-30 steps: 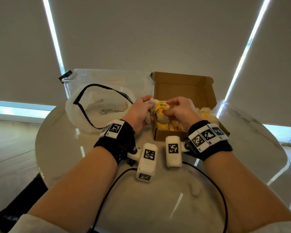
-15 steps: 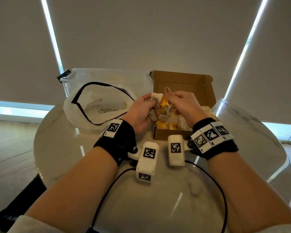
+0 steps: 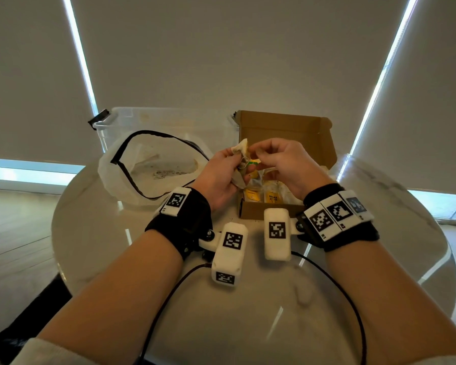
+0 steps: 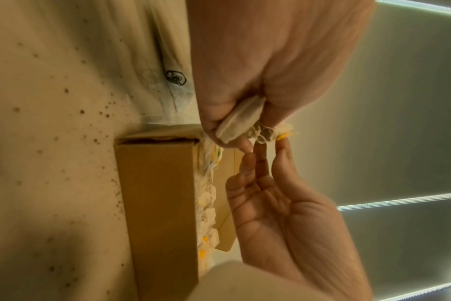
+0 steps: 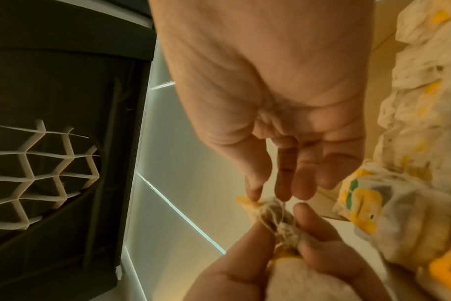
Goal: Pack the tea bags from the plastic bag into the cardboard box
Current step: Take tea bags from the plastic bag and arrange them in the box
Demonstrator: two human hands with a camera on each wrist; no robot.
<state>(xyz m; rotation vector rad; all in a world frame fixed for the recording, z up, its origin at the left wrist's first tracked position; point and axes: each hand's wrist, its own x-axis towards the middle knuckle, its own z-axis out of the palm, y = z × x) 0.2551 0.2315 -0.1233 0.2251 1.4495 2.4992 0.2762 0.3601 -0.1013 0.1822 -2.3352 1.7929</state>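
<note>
Plastic bag (image 3: 153, 169) lies slumped left of the left hand, mouth open toward the camera, black rim strip showing; clear storage bin (image 3: 132, 122) sits behind it. Left hand (image 3: 221, 177) is clenched on a tea bag (image 3: 241, 148): pouch pinched between thumb and fingers, long axis roughly upright in the head view, top corner sticking out above the fingers, lower end in the palm. Left wrist view shows the pouch edge (image 4: 241, 124) jutting past the fingertips, with a tangle of string (image 4: 264, 132) on the side toward the other hand. Right hand (image 3: 282, 167) faces it just across; thumb and forefinger pinch the string and yellow tag (image 3: 254, 162) between the two hands. Right wrist view: string bundle (image 5: 273, 211) runs from right fingertips (image 5: 254, 190) to the left-hand grip. All of it is held above the near-left part of the open cardboard box (image 3: 271, 213), lid (image 3: 282, 127) upright at the back, packed tea bags (image 3: 273, 196) directly under the hands. Box rests on the round table (image 3: 248, 312).
</note>
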